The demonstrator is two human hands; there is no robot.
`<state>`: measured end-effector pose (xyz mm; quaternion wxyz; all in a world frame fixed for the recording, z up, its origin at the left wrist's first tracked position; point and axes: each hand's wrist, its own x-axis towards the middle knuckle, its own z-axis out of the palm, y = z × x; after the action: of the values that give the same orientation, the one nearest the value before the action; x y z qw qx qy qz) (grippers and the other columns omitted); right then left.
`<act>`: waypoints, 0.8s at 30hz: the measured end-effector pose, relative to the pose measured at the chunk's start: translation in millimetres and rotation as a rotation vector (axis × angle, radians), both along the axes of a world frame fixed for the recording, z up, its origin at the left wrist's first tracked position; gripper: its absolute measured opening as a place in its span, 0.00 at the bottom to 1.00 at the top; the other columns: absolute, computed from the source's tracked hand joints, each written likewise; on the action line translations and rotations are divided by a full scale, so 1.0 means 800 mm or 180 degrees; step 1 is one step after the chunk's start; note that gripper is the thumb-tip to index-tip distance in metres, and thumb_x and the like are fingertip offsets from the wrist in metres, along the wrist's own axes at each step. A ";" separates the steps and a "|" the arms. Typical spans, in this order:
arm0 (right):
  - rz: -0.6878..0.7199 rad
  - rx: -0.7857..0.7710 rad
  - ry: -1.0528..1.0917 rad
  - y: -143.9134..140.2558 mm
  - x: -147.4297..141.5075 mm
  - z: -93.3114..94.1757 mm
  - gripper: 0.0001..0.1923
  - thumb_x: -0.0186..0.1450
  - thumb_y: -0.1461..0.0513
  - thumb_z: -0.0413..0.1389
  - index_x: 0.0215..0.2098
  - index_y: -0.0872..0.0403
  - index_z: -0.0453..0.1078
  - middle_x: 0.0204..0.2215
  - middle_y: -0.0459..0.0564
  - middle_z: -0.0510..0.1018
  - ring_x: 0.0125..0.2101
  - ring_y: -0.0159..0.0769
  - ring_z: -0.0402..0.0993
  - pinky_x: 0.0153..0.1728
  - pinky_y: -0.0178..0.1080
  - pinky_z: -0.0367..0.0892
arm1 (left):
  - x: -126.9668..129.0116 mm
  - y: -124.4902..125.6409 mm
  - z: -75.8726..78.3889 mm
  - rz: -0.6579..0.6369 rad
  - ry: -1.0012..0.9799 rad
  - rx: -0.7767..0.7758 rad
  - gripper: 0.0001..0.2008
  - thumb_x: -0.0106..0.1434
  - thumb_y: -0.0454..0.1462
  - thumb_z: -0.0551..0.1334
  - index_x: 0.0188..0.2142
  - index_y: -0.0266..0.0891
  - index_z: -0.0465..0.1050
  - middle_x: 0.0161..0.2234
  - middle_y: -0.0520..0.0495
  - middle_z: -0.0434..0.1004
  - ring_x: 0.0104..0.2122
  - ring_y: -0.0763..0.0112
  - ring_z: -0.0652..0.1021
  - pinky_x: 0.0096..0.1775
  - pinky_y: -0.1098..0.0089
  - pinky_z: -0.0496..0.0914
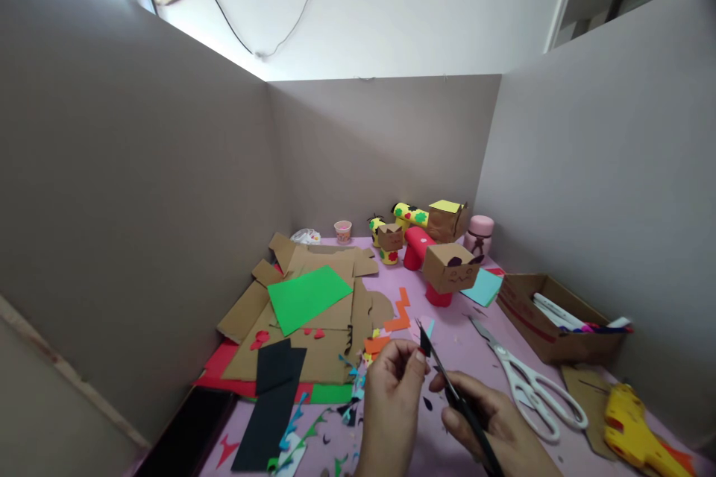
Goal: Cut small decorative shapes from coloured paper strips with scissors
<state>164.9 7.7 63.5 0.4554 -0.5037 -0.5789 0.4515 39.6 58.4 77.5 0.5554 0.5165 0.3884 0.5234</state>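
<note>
Looking down from the head camera, a pink bench (447, 346) sits boxed in by tall grey partition walls. At the bottom middle, two bare hands meet just above it. The left hand (391, 395) pinches a small black paper scrap (425, 343) between thumb and fingertips; its grip is closed tight on that scrap. The right hand (492, 425) is wrapped around a pair of black scissors (462, 406), the blades pointing up and left so that the tips reach the scrap. Whether the blades are parted or closed is hard to tell, since they show as one thin dark line.

The blade tips lie very near the left thumb and fingertips, and the scrap is tiny, so a snip judged slightly wrong could nick a finger or slice off more paper than meant. A piece this small could also slip from the pinch and drop among the coloured paper trimmings (335, 432) strewn just below, where it would be hard to find.

Just right of the hands lies a pair of white scissors (529, 380), flat on the bench. Farther right are a yellow glue gun (638, 425) and an open cardboard box (559, 317) holding pens. To the left, flattened cardboard (318, 313) carries a green paper sheet (307, 297), with a black paper strip (271, 402) in front of it. Near the back wall stand small cardboard box figures (450, 267) with drawn faces, red tubes, and a pink jar (479, 232).
</note>
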 end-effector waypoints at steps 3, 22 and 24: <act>0.0001 -0.0023 -0.0024 0.001 0.004 -0.002 0.21 0.56 0.45 0.56 0.35 0.52 0.67 0.20 0.38 0.54 0.22 0.31 0.47 0.22 0.35 0.45 | 0.000 0.001 0.000 -0.0013 -0.0004 0.0003 0.08 0.53 0.42 0.60 0.25 0.39 0.67 0.21 0.52 0.66 0.24 0.70 0.68 0.29 0.71 0.62; 0.0137 -0.0132 -0.0349 0.002 0.013 -0.006 0.21 0.57 0.45 0.55 0.37 0.53 0.68 0.20 0.38 0.55 0.21 0.31 0.49 0.20 0.33 0.47 | -0.006 0.000 -0.003 0.0109 -0.0048 0.0113 0.12 0.58 0.45 0.58 0.29 0.38 0.67 0.24 0.51 0.66 0.26 0.68 0.68 0.32 0.69 0.64; 0.0149 -0.0113 -0.0376 0.001 0.014 -0.006 0.21 0.58 0.46 0.56 0.37 0.53 0.68 0.20 0.38 0.54 0.21 0.31 0.49 0.21 0.34 0.47 | -0.006 0.002 -0.002 0.0125 -0.0067 0.0073 0.12 0.58 0.46 0.58 0.28 0.38 0.67 0.23 0.52 0.66 0.26 0.69 0.68 0.31 0.69 0.63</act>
<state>175.7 8.8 58.7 0.4008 -0.5238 -0.6082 0.4417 35.0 59.7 75.9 0.5431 0.5096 0.3865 0.5440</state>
